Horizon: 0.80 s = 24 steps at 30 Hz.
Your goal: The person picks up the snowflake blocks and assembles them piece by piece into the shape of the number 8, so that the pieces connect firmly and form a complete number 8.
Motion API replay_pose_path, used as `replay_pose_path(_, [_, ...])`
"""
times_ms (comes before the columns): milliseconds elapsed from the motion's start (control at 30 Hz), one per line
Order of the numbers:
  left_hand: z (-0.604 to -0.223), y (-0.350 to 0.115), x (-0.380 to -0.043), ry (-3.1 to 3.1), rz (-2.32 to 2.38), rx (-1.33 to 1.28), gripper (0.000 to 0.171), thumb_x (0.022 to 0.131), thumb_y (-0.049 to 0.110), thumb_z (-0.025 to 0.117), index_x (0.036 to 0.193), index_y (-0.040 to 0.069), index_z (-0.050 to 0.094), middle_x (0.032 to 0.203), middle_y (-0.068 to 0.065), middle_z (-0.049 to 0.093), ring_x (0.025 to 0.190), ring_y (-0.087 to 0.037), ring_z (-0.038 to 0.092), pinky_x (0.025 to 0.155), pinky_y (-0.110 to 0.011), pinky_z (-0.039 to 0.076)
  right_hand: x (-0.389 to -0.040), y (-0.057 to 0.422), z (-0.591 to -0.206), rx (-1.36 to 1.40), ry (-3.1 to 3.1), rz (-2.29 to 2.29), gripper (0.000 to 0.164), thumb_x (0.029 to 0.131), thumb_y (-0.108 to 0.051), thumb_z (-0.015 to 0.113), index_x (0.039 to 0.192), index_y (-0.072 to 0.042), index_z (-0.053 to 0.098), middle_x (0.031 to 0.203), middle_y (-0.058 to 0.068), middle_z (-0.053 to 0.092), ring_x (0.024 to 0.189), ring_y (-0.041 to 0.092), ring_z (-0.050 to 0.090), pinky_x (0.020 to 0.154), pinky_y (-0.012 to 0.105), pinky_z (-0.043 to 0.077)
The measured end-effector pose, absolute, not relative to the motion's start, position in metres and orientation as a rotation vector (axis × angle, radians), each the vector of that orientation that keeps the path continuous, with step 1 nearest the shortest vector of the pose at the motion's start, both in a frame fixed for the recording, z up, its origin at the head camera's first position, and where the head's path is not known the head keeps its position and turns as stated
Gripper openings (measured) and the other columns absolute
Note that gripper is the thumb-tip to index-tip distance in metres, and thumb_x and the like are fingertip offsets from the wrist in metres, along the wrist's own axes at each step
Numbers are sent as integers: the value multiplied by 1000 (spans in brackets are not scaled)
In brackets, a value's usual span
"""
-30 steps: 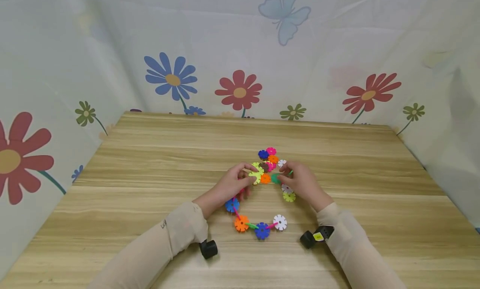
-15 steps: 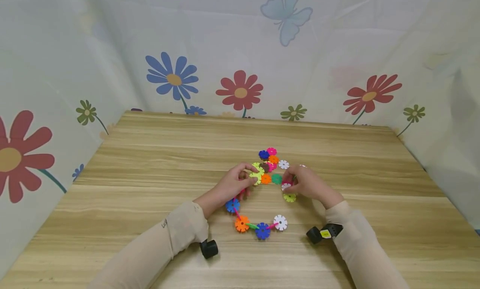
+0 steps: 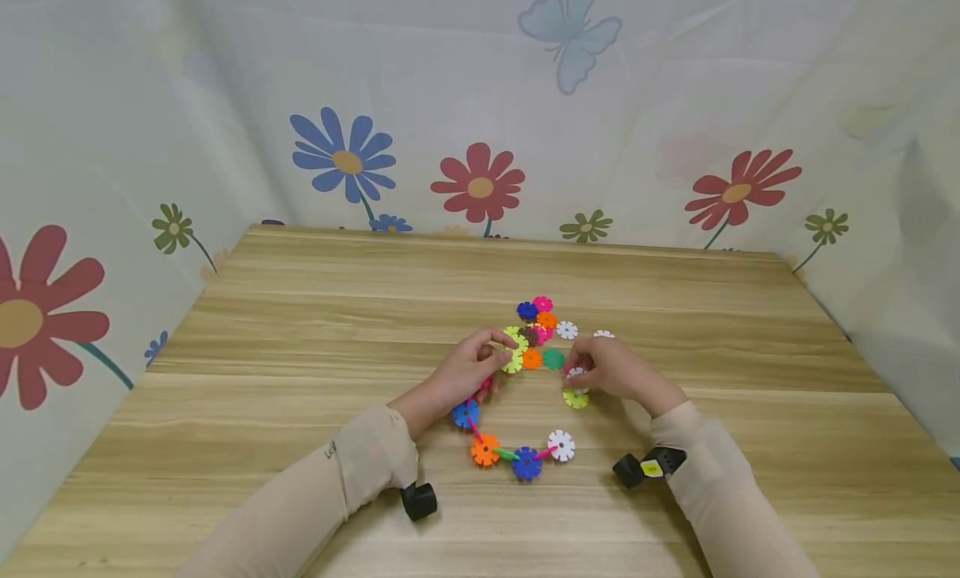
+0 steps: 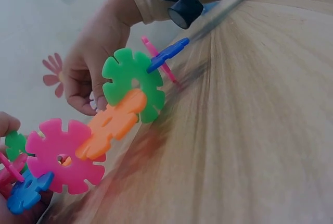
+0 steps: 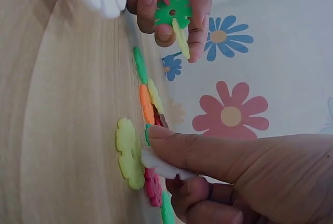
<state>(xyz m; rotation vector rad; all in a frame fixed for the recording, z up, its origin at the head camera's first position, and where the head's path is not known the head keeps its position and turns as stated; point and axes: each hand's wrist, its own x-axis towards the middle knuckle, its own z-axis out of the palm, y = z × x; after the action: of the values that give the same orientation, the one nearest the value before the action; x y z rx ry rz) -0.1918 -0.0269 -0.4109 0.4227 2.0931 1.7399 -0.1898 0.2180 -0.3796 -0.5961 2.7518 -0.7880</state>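
Note:
My left hand [image 3: 467, 368] holds one end of a chain of slotted plastic snowflake discs. Near its fingertips, a yellow disc [image 5: 181, 38] is slotted into a green disc [image 5: 173, 12]. The chain curves toward me through a blue disc [image 3: 466, 414], an orange disc [image 3: 485, 449] and a dark blue disc [image 3: 527, 464] to a white end disc [image 3: 561, 445]. Pink and green discs seen edge-on join them. To the right, my right hand [image 3: 621, 368] pinches a loose white disc [image 5: 164, 165] between thumb and fingers, beside a yellow-green disc [image 5: 129, 153] on the table.
Loose discs lie beyond and between the hands: an orange disc [image 3: 532, 359], a green disc [image 3: 553, 359], a brown disc [image 3: 530, 335], a white disc [image 3: 567, 329], and several more. Another white disc [image 3: 603, 334] sits behind my right hand. A flowered curtain [image 3: 420, 77] backs the wooden table [image 3: 337, 294].
My right hand has moved right and toward me, away from the loose green disc, and has taken hold of the white disc. The yellow-green disc shifted slightly. My left hand stays in place.

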Motion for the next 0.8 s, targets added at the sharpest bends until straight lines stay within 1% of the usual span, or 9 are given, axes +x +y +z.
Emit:
replay_pose_path(167, [-412,-27,-191,2086,1767,420,23,100,21,52,120,11,55,66,0,52,45,-10,44,44,-21,41,-191,217,-379,-563,2739,-864,10,85,-10,72,85,-2,65,71,3,58,64,11,48,57,21,42])
replay_pose_path(333, [-411,-26,-192,2066,1767,386,24,100,20,50,122,12,55,65,-2,52,44,-11,45,44,-22,42,-188,212,-377,-552,2790,-921,7,88,-9,67,87,-3,65,74,4,61,65,11,51,59,22,45])
replay_pose_path(567, [-408,-27,-190,2054,1797,389,25,102,18,45,123,9,54,62,-2,51,43,-11,44,43,-22,41,-181,193,-378,-688,2905,-901,10,87,-16,70,82,-10,65,70,-2,60,64,9,49,59,21,43])
replay_pose_path(667, [-408,-27,-190,2056,1800,385,25,102,16,44,124,8,54,62,-2,51,43,-10,44,43,-22,41,-179,187,-381,-738,2928,-895,10,88,-17,70,81,-11,65,71,-4,62,66,7,51,61,20,45])
replay_pose_path(800, [-410,-27,-191,2050,1808,376,26,102,16,44,124,7,53,66,-2,51,44,-10,43,43,-22,40,-176,182,-384,-769,2970,-890,10,88,-18,70,81,-11,65,73,-3,65,67,6,55,63,21,49])
